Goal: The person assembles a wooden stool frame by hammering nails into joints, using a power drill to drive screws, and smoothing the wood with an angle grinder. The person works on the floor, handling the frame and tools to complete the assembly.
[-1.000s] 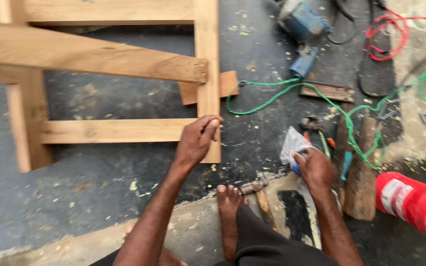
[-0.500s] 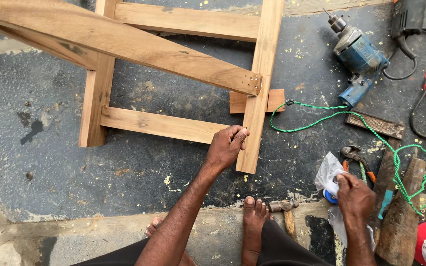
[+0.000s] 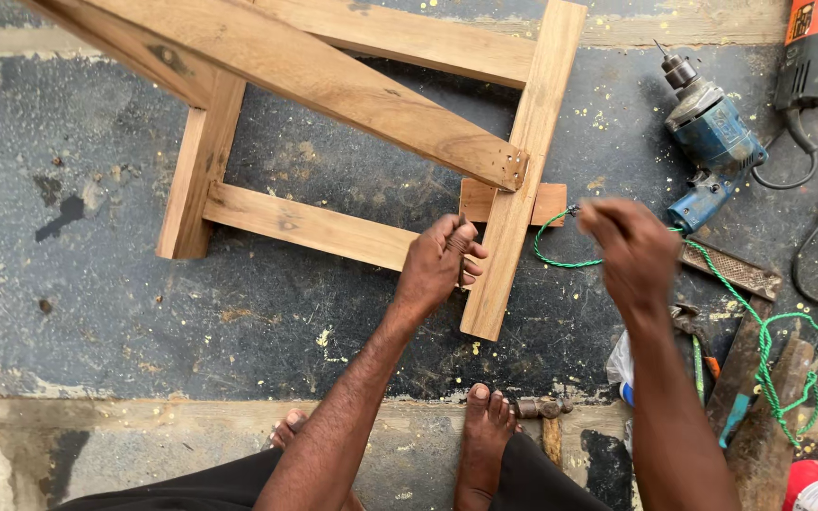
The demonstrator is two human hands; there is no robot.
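Wooden frame [image 3: 513,189] on grey floor [image 3: 97,312]: left hand [image 3: 439,265] grips it, blurred right hand [image 3: 629,251] perhaps closed.

I note the right hand [image 3: 629,254] has left the white bag [image 3: 620,362] by the tools and now hangs raised, blurred, near the green cord [image 3: 560,255]. The left hand [image 3: 439,265] has closed against the frame [image 3: 513,218].

A woodworking shop, with the work done on the bare floor [image 3: 97,312]: a joined wooden frame [image 3: 352,85] lies on dark, worn concrete speckled with sawdust. Power tools sit beside it, a blue electric drill [image 3: 712,142] and an orange one [image 3: 811,47], among cables, green cord [image 3: 769,350] and timber offcuts.
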